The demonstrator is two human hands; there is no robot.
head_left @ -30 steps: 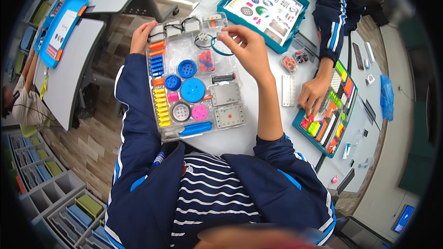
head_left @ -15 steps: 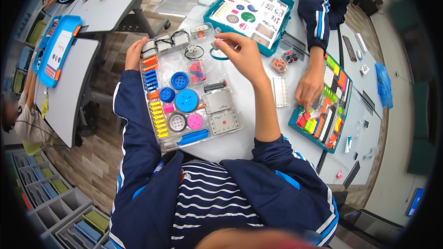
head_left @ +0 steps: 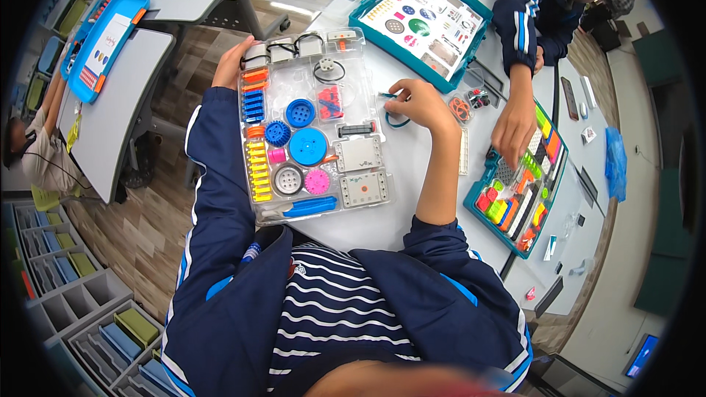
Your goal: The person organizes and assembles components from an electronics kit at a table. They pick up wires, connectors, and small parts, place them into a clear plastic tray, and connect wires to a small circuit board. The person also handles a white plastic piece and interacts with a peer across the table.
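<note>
My left hand grips the upper left corner of a clear plastic parts tray. The tray holds a large blue disc, blue and grey wheels, a pink gear, yellow and orange pieces, grey plates and a blue-handled tool. White blocks with black cables line its far edge. Just right of the tray, my right hand has its thumb and fingers pinched on a thin teal loop, which hangs below the fingertips over the white table. The pinched end is partly hidden.
A teal case lid with a printed parts sheet lies beyond. At right, another person's hand reaches into a teal bin of colourful pieces. Small clear boxes and a pale perforated strip lie between us.
My right hand has moved right and nearer, from over the tray's upper right corner to the table beside it, carrying the teal loop. My left hand stays on the tray's corner.
</note>
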